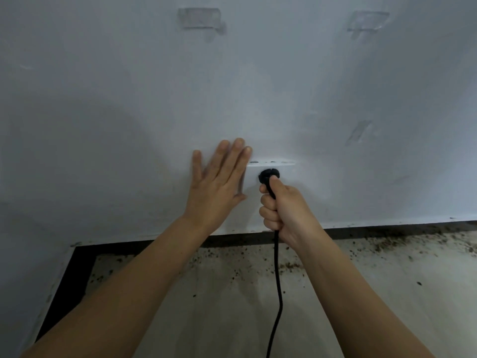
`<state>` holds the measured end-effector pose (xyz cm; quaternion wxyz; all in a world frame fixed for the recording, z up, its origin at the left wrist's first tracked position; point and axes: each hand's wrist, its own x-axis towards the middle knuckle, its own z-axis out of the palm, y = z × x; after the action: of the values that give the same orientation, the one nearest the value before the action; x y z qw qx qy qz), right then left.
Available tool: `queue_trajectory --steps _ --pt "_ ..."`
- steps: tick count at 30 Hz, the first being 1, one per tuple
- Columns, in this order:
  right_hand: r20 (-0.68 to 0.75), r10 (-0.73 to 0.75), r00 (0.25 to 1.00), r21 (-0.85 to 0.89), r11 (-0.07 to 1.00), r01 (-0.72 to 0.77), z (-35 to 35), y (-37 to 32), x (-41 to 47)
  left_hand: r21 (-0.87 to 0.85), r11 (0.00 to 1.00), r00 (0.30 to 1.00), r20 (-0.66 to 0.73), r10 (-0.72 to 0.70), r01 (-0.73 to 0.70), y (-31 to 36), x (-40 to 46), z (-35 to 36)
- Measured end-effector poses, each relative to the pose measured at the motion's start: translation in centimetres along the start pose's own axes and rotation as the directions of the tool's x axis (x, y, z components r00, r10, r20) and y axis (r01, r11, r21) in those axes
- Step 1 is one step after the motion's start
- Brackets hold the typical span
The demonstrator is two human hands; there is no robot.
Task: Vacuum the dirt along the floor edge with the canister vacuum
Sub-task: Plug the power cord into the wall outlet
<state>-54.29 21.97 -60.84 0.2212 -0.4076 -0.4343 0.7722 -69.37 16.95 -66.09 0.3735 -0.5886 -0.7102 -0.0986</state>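
- Black plug (268,177) sat against the white wall socket (281,174), low on the wall (129,99).
- Right hand (281,208) was fisted around the plug's stem; the cord (277,293) hung down over the floor (232,319).
- Left hand (219,182) lay flat, fingers spread, beside the socket.
- Dirt (387,241) lined the floor edge.
- Canister vacuum was out of view.
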Motion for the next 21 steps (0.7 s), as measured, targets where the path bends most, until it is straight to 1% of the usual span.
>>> queue_trajectory --steps 2,5,10,12,14,17,18,19,21 --pt "0.001 0.002 1.0 -0.013 1.0 -0.002 0.0 -0.2 0.3 0.022 1.0 1.0 -0.026 0.01 -0.01 -0.1 0.0 0.3" --pt "0.011 0.013 1.0 -0.023 1.0 -0.013 -0.2 -0.4 0.5 -0.001 1.0 0.999 -0.043 0.016 -0.016 -0.3 0.1 0.5" --pt "-0.001 -0.004 1.0 0.036 0.999 0.004 0.0 -0.2 0.4 0.036 0.999 0.997 -0.066 0.04 -0.038 -0.4 -0.1 1.0" --pt "-0.003 -0.02 1.0 0.03 0.999 0.02 0.3 0.0 0.6 0.051 0.998 0.997 -0.055 0.046 -0.043 -0.6 0.1 1.0" --pt "-0.011 -0.009 1.0 0.032 0.999 0.01 0.1 0.0 0.6 0.023 0.999 0.999 -0.035 0.041 -0.041 -0.6 0.1 0.7" --pt "0.048 0.061 0.997 0.041 0.997 -0.063 -0.1 -0.5 0.5 0.001 1.0 1.0 0.01 0.006 -0.006 0.0 -0.2 0.1" --pt "0.075 0.103 0.992 0.023 0.994 -0.105 -0.3 -0.9 0.2 0.001 1.0 1.0 0.028 -0.008 0.008 0.2 -0.2 -0.3" --pt "0.088 0.145 0.986 -0.032 0.989 -0.143 -0.5 -1.4 -0.2 -0.01 1.0 0.998 0.054 -0.02 0.021 0.3 -0.2 -0.7" --pt "0.052 0.226 0.973 -0.262 0.943 -0.205 -1.5 -2.2 -1.2 -0.088 0.995 0.985 0.172 -0.032 0.048 0.6 -0.4 -2.4"
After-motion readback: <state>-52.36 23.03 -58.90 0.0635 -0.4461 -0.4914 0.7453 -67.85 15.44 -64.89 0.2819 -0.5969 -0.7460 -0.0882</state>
